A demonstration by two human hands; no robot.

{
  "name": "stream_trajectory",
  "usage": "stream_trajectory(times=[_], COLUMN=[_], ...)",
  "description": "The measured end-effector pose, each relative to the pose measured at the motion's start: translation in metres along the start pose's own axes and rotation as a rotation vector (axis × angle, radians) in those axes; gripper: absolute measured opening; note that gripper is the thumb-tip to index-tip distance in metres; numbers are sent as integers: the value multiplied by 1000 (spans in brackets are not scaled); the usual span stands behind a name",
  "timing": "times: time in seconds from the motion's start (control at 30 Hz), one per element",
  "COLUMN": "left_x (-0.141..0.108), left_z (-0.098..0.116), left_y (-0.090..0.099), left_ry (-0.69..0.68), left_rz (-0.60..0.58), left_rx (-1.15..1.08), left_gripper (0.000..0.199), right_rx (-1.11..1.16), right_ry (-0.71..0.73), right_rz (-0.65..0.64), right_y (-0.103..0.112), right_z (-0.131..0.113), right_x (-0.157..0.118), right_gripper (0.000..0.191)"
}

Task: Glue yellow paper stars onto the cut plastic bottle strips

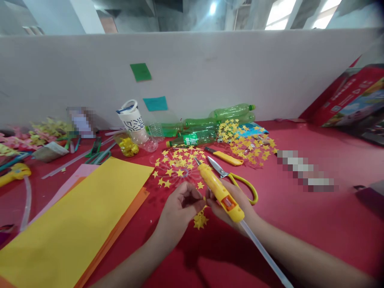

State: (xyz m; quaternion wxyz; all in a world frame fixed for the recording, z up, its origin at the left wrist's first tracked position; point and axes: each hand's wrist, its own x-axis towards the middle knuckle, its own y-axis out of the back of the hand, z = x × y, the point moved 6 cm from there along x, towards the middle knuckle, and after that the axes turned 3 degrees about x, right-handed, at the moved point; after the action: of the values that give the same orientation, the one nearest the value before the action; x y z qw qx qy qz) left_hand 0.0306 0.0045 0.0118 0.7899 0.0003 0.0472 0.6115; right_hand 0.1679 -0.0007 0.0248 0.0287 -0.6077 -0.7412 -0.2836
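Observation:
A yellow glue gun (217,188) with a long clear glue stick trailing from its rear end rests across my right hand (235,204), whose fingers are wrapped under it. My left hand (181,206) is pinched at its fingertips beside the right fingertips, on something small and yellow that is mostly hidden. Just below the fingertips are several yellow stars (200,221). Beyond the hands, many yellow stars on clear plastic (179,162) spread over the red table (288,228). Scissors with yellow handles (244,186) lie behind my right hand, near a yellow cutter knife (225,157).
Yellow paper sheets (78,212) cover the left side. Green plastic bottles (201,124), a white cup (132,122) and another star cluster (255,148) stand or lie toward the white partition (192,72). Another yellow glue gun (16,173) is far left.

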Motion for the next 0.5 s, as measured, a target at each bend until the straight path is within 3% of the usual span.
stream_trajectory(times=[0.3,0.4,0.5], left_x=[-6,-7,-6], left_z=[-2,3,13], left_y=[-2,5,24], left_ry=[127,53,-80], left_rz=[-46,-14,103], left_rx=[-16,9,99], left_gripper=[10,7,7], right_rx=[56,55,-19], right_ry=[-79,-30,33], right_rz=[159,161,133], right_y=[-8,-2,9], right_z=[9,2,-9], right_x=[2,2,1], right_gripper=[12,10,15])
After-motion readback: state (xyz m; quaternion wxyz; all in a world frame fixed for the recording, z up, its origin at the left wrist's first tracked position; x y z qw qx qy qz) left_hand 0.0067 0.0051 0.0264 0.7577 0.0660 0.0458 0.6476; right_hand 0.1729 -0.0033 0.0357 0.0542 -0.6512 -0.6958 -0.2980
